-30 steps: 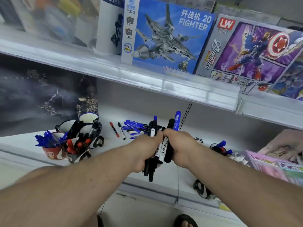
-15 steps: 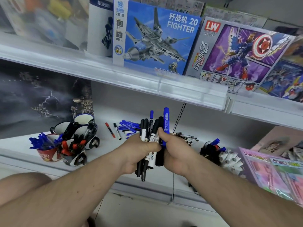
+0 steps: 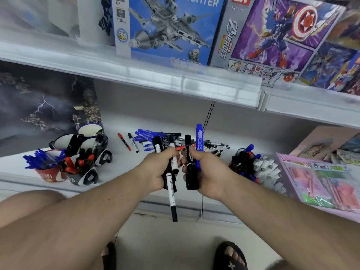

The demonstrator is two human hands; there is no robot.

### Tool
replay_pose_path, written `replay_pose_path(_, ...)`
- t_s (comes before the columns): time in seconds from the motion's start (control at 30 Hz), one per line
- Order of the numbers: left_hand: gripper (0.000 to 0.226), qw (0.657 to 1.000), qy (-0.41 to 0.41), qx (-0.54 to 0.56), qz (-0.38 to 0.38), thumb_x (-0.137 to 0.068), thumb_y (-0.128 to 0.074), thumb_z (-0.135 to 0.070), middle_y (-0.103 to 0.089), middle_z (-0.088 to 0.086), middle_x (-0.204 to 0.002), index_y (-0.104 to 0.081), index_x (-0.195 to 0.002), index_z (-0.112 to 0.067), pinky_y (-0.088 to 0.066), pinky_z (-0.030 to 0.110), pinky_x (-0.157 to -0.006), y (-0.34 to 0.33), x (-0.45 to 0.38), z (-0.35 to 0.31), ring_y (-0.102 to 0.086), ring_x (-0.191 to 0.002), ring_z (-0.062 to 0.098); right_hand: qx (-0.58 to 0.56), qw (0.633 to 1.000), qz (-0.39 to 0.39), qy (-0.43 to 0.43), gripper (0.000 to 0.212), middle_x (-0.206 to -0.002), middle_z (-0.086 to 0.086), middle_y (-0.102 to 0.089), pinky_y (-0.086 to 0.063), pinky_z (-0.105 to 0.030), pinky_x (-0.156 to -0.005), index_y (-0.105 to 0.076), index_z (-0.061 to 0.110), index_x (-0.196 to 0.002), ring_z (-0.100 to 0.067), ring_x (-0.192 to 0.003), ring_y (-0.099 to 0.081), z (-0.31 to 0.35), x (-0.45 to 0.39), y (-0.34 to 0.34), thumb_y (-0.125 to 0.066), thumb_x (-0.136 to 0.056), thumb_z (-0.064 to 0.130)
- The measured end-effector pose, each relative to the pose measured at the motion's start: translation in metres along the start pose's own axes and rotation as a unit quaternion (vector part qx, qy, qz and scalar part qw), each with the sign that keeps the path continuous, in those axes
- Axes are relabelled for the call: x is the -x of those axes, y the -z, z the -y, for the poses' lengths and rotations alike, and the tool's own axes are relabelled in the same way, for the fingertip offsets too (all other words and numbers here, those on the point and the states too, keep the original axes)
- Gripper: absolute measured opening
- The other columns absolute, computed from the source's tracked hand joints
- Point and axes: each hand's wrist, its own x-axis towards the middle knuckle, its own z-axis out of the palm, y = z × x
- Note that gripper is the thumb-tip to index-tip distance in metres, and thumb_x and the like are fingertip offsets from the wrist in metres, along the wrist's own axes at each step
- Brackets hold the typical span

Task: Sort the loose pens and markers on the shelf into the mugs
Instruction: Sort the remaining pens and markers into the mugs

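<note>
My left hand [image 3: 158, 170] grips a bundle of black and white markers [image 3: 172, 193] in front of the shelf; one hangs lower than the rest. Beside it my right hand [image 3: 207, 172] holds a thick black marker [image 3: 190, 164] and a blue marker [image 3: 199, 137]. Behind my hands lies a heap of loose blue pens [image 3: 146, 136], with a red marker [image 3: 123, 142] and a black-and-white marker [image 3: 133, 143] to its left. At the left stand several mugs: a red mug [image 3: 48, 175] of blue pens and a black-and-white mug [image 3: 85, 177] of red and black markers.
The upper shelf edge [image 3: 175, 78] overhangs, carrying toy boxes [image 3: 167, 28]. On the right sit a holder of mixed markers [image 3: 244, 162], white-capped items [image 3: 266, 169] and pink packets [image 3: 319, 182]. A dark poster [image 3: 39, 108] backs the mugs. Sandalled feet show below.
The single bundle has been split: my hands have drawn apart, the right taking the thick black and blue markers, the left keeping the rest. The view has tilted downward.
</note>
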Motion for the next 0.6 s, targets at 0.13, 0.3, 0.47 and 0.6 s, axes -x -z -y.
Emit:
replay_pose_path(0.13, 0.03, 0.999, 0.022, 0.042, -0.014, -0.091, -0.058, -0.015, -0.054, 0.003, -0.049, -0.058, -0.061, -0.01, -0.044, 0.022, -0.046, -0.008, -0.006, 0.004, -0.047, -0.037, 0.017, 0.006, 1.0, -0.015, -0.007, 0.025, -0.065, -0.001, -0.056, -0.041, -0.021, -0.043, -0.062, 0.011, -0.088, -0.014, -0.048, -0.048, -0.004, -0.004, -0.003, -0.05, -0.102, 0.029)
replay_pose_path(0.3, 0.023, 0.996, 0.032, 0.068, -0.037, -0.087, -0.065, -0.017, -0.054, 0.003, -0.055, -0.057, -0.066, -0.011, -0.043, 0.023, -0.048, -0.013, -0.013, -0.005, -0.048, -0.044, 0.015, 0.039, 0.997, -0.072, 0.009, 0.021, -0.054, -0.001, -0.055, -0.042, -0.025, -0.046, -0.06, 0.011, -0.091, -0.016, -0.046, -0.05, 0.003, -0.005, 0.002, -0.061, -0.097, 0.031)
replay_pose_path(0.47, 0.019, 0.976, -0.01, 0.146, -0.159, -0.085, -0.067, -0.014, -0.049, 0.003, -0.058, -0.052, -0.073, -0.011, -0.043, 0.021, -0.039, -0.001, -0.026, -0.027, -0.046, -0.043, 0.016, 0.062, 0.994, -0.089, -0.022, 0.022, -0.079, -0.009, -0.049, -0.048, -0.022, -0.042, -0.055, 0.009, -0.083, -0.016, -0.044, -0.055, -0.001, 0.003, 0.012, -0.076, -0.084, 0.016)
replay_pose_path(0.6, 0.015, 0.964, -0.034, 0.185, -0.19, -0.083, -0.069, -0.012, -0.051, 0.004, -0.064, -0.055, -0.081, -0.011, -0.043, 0.02, -0.037, -0.001, -0.03, -0.033, -0.047, -0.044, 0.016, 0.068, 0.993, -0.092, -0.032, 0.016, -0.078, -0.011, -0.05, -0.049, -0.024, -0.043, -0.056, 0.006, -0.084, -0.018, -0.045, -0.057, -0.001, 0.007, 0.019, -0.072, -0.085, 0.007)
